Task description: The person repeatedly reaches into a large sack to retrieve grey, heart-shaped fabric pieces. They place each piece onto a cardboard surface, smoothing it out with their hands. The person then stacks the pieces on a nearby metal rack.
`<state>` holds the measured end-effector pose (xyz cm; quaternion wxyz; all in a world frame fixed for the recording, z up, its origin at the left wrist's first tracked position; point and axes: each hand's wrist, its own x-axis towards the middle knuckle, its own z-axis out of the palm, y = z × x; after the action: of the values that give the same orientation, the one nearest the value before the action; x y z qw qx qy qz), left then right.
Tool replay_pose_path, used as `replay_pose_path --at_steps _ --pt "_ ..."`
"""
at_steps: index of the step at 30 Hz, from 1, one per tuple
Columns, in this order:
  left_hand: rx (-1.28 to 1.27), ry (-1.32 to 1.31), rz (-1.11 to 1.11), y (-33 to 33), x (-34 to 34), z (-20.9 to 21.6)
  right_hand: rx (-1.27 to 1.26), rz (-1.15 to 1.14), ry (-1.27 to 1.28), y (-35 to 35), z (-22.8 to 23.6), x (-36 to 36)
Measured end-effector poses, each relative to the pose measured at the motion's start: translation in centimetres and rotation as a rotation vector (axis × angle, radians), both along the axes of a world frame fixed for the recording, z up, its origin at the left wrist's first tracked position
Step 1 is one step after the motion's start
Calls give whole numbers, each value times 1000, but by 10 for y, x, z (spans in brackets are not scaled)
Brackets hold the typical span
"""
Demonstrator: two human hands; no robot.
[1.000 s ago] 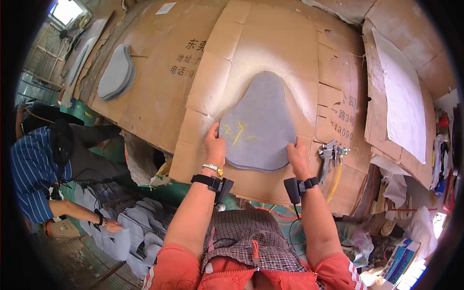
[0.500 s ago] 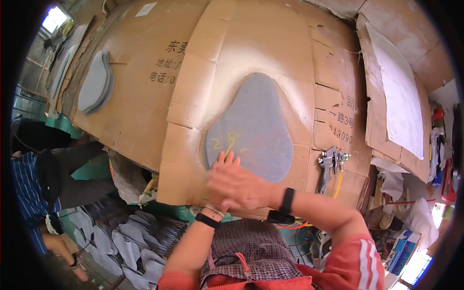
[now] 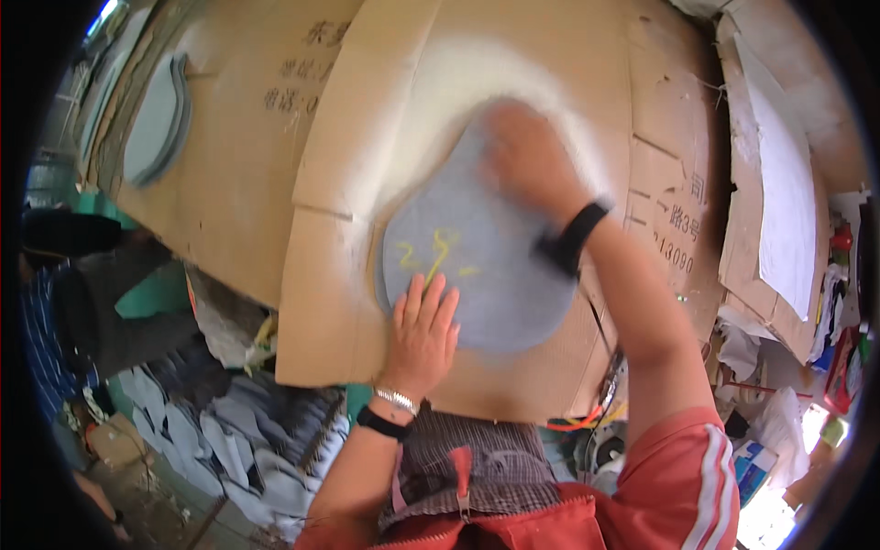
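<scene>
A grey pear-shaped flat pad (image 3: 500, 293) with yellow handwritten marks lies on a cardboard-covered table (image 3: 339, 275). Its narrow end points away from me. My left hand (image 3: 424, 330) rests on the pad's near left part, fingers stretched out flat below the yellow marks. Over the narrow far end is my right hand (image 3: 532, 160), blurred by motion. It seems to be on or just above the grey surface, and its fingers are too smeared to read. Pale overspray (image 3: 440, 87) surrounds the pad's far end on the cardboard.
Stacked grey pads (image 3: 154, 124) lie at the far left of the cardboard. A white sheet (image 3: 779, 174) covers a board on the right. Below left, many grey pieces (image 3: 229, 440) sit on a rack near another person (image 3: 50, 312). An orange hose (image 3: 573, 424) runs by the near edge.
My right hand has moved from over my left hand to the pad's far narrow end. The left hand stays on the pad. The spray gun seen earlier at right no longer shows clearly.
</scene>
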<state>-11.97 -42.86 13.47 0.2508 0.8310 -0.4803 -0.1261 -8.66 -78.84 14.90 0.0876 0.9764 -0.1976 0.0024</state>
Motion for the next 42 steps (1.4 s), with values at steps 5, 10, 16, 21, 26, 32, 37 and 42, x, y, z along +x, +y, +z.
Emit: replay_pose_path --at_steps 5,10,16,21,26,32,37,42 --pt "-91 15 114 -7 19 9 31 92 -570 52 19 -39" --pt "117 -102 72 -13 26 -6 277 199 -276 152 -16 -120" --pt "94 -57 80 -18 35 5 -39 -163 -243 55 45 -180" --pt "52 -160 54 -21 39 -4 410 161 -73 175 3 -136" --pt "-113 -34 204 -11 34 -3 347 257 86 169 20 -126" --pt "-711 -191 657 141 77 53 748 358 5 288 81 -93" --pt "-129 -450 1401 325 158 -39 1492 713 10 500 40 -13" --pt "-41 280 1540 415 179 -129 1560 269 -315 639 -138 130"
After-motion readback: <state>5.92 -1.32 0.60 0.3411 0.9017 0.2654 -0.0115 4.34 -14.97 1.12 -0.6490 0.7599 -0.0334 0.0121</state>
